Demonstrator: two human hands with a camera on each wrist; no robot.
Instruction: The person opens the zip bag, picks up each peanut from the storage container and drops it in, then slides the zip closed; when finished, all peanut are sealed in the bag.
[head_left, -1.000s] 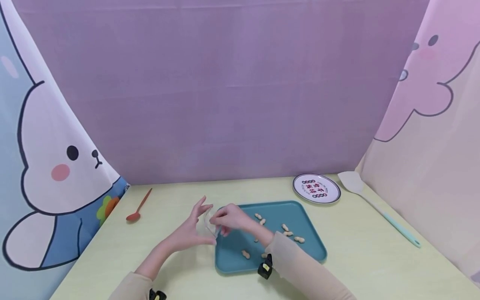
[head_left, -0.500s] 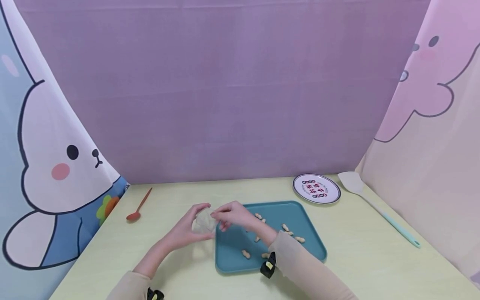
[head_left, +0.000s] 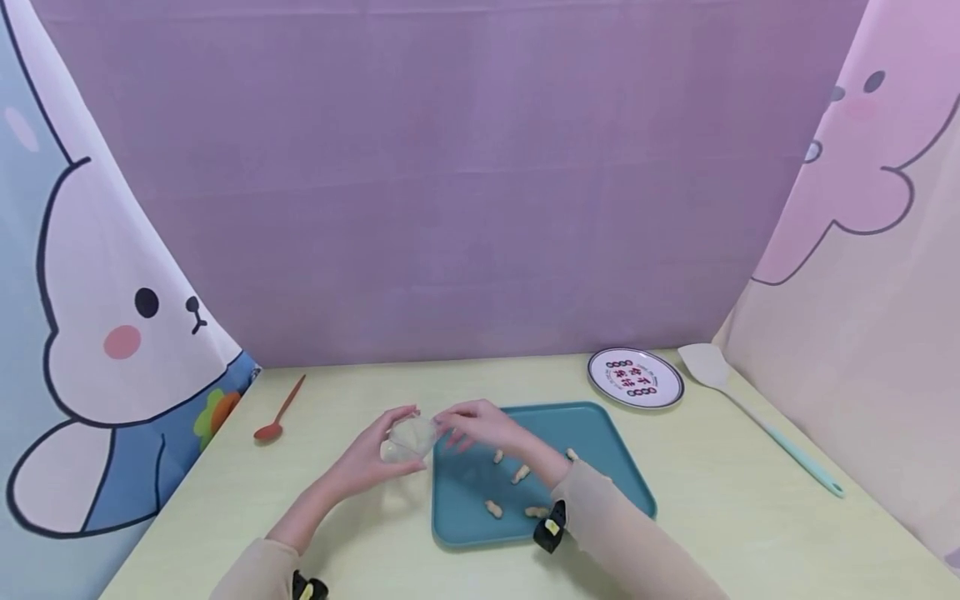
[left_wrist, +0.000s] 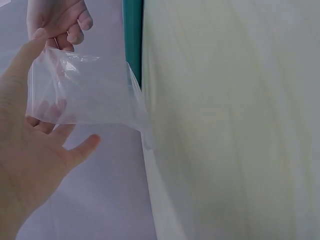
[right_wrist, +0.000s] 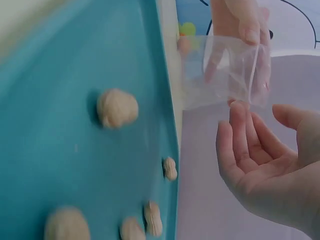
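Note:
A clear plastic bag (head_left: 410, 439) is held up beside the left edge of a teal tray (head_left: 465, 525). My left hand (head_left: 366, 457) holds it between thumb and fingers, and some of those fingers show through the film in the left wrist view. My right hand (head_left: 486, 423) is at the bag's right side, over the tray. In the right wrist view, the fingers (right_wrist: 240, 130) of that hand are extended with the tips at the bag's edge, and the thumb stands apart. Several unshelled peanuts (right_wrist: 117, 108) lie scattered on the tray, some hidden by my right arm.
A red spoon (head_left: 268, 432) lies at the back left of the table. At the back right are a white plate (head_left: 636, 379) with red lettering and a long spatula (head_left: 757, 421) with a pale green handle. A purple cloth (head_left: 450, 208) hangs behind the table.
The bag has come into fuller view and looks more spread in my left hand. My right hand has shifted slightly right, its fingers loosening from a pinch.

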